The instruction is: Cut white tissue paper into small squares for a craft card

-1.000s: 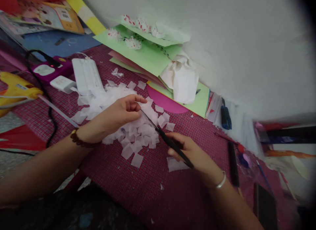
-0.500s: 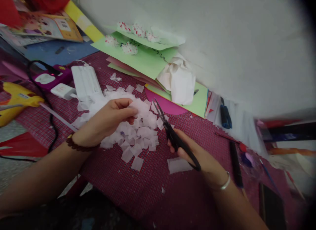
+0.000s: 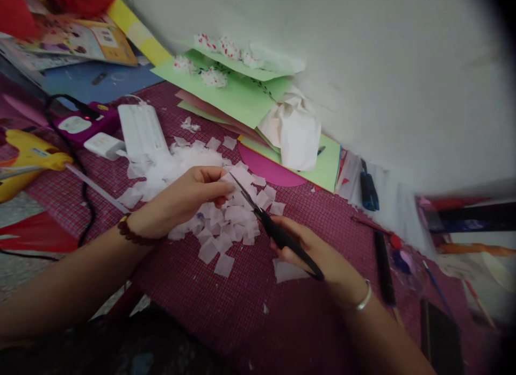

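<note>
I see the black scissors (image 3: 278,232) lying on a diagonal, their long axis running from the handles at lower right to the tips at upper left. The 2 blades are drawn together into 1 thin line that points at my left hand (image 3: 189,195) and meets the tissue piece (image 3: 238,177) held there. They sit above the right edge of a pile of white tissue squares (image 3: 217,224), low over the work. All this rests on a red checked cloth (image 3: 226,310), which runs up to a plain white wall (image 3: 363,69). Green paper sheets (image 3: 237,98), a pink paper disc (image 3: 270,170) and a crumpled white tissue (image 3: 294,132) lie along the foot of the wall. A yellow glue gun (image 3: 28,160) and a white face mask (image 3: 141,130) lie at far left, and a blue cutter (image 3: 367,189) lies at right. My left hand comes in from the left, palm down over the pile, thumb and fingers pinched shut on the tissue piece, a bead bracelet (image 3: 131,232) on the wrist. My right hand (image 3: 314,251) comes in from lower right, fingers curled tight round the scissor handles, a silver bangle (image 3: 363,298) on the wrist.
</note>
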A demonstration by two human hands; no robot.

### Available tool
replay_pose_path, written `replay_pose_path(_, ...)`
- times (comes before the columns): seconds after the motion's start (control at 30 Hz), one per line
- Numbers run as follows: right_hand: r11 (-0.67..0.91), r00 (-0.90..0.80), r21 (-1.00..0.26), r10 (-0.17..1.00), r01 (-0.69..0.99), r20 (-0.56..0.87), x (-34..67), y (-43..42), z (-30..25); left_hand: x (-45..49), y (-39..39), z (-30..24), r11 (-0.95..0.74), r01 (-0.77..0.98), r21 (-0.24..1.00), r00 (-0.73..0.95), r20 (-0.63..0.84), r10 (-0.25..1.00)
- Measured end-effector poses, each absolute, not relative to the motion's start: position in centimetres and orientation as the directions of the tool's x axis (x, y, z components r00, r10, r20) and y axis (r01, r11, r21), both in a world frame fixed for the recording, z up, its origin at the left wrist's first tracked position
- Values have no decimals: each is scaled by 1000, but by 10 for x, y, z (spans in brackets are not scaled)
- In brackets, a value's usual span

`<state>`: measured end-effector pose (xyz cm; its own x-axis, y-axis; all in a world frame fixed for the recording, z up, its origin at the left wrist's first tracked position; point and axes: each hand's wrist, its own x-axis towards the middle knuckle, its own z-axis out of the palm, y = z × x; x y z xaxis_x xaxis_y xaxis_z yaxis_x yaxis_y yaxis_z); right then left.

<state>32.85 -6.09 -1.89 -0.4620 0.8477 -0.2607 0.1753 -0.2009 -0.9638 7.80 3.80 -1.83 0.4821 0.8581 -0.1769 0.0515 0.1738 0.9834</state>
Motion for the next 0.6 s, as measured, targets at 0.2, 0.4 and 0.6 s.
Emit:
replay_pose_path(0.2, -188, -450, -963, 856, 191, -256, 327, -60, -16, 83, 38, -17, 175, 62, 983, 477, -184, 859)
replay_pose_path(0.4, -271, -420, -929, 834, 252, -357, 327, -60, -20, 82, 38, -18, 139, 109, 984, 483, -175, 858)
replay_pose_path(0.6, -147, -489, -980, 850, 134, -194, 331, -67, -18, 77, 39, -12, 26, 217, 976, 427, -119, 896)
